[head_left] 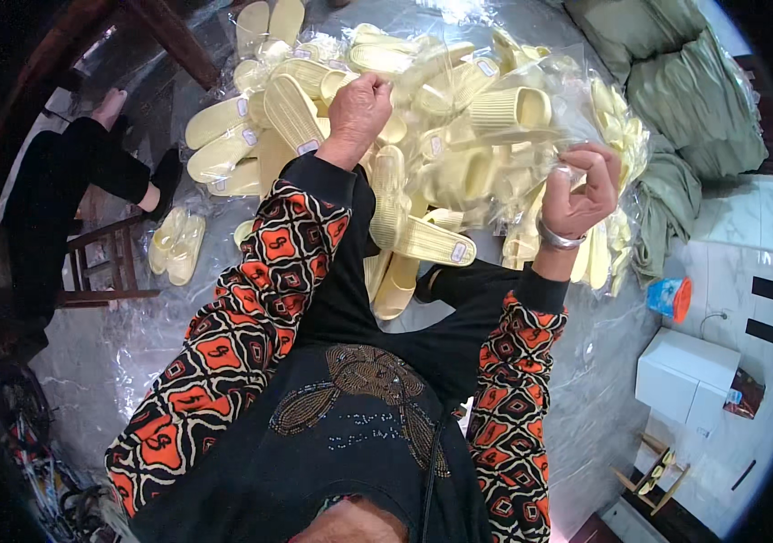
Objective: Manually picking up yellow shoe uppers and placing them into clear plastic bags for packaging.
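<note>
Left hand [359, 110] fisted, knuckles up, in the heap of pale yellow ribbed rubber slippers [423, 136] at 12 o'clock — whatever it grips is hidden. Right hand [586, 192], at 2 o'clock, pinches the clear crinkled plastic bag [531, 172]. Bagging goes best if the bag's mouth is held taut and open — one slipper [423, 237] lies nearest at centre.

The person's left hand [359, 107] is closed over pale yellow slippers [296, 109] in a large heap, while the right hand [581, 190], a bracelet at its wrist, pinches the clear plastic bag [513, 136] holding more of them. One loose slipper [423, 237] lies between the patterned sleeves. Green bundles [694, 100] lie beyond the heap, and a white box [685, 376] stands on the floor to the right.
</note>
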A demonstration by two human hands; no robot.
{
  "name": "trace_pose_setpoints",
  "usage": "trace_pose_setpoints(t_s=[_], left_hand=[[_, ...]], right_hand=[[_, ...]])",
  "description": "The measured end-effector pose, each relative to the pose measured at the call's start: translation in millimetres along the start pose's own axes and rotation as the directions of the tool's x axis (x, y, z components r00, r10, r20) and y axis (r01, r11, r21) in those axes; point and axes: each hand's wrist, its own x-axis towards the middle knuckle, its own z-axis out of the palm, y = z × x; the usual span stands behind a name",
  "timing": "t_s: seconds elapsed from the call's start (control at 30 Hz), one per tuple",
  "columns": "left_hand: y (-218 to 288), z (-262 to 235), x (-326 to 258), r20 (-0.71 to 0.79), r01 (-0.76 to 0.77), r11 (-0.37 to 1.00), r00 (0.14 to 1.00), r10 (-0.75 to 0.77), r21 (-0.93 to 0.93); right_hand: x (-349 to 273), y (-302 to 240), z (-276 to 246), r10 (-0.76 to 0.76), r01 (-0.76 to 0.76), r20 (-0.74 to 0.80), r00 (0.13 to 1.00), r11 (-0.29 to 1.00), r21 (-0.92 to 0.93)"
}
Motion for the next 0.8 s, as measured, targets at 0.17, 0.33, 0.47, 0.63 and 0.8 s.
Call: trace_pose_setpoints(t_s=[0.17, 0.33, 0.47, 0.63, 0.8], left_hand=[[-2.6, 13.1, -1.6, 0.055, 0.012, 0.994, 0.998, -0.006, -0.107], [-0.8, 23.9, -16.7, 0.166, 0.018, 0.976, 0.986, 0.018, -0.215], [1.5, 19.9, -44.0, 0.203, 0.022, 0.94, 0.978, 0.051, -0.342], [-3.1, 10.8, -77.4, 0.316, 0.145, 0.868, 0.948, 0.015, -0.475], [-11.7, 7.8, -100.8, 0.606, 0.474, 0.691, 0.793, -0.065, -0.546]], right_hand=[[-7.7, 1.3, 20.1, -0.138, 0.151, 0.218, 0.966, 0.987, -0.046], [-34.5, -8.6, 56.3, -0.148, 0.185, 0.335, 0.93, 0.98, -0.079], [-63.3, -23.8, 85.5, -0.163, 0.212, 0.375, 0.913, 0.973, -0.094], [-93.1, -44.9, 92.9, -0.095, 0.14, 0.458, 0.884, 0.988, -0.067], [-117.4, -48.7, 84.6, -0.119, 0.138, 0.441, 0.89, 0.99, -0.012]])
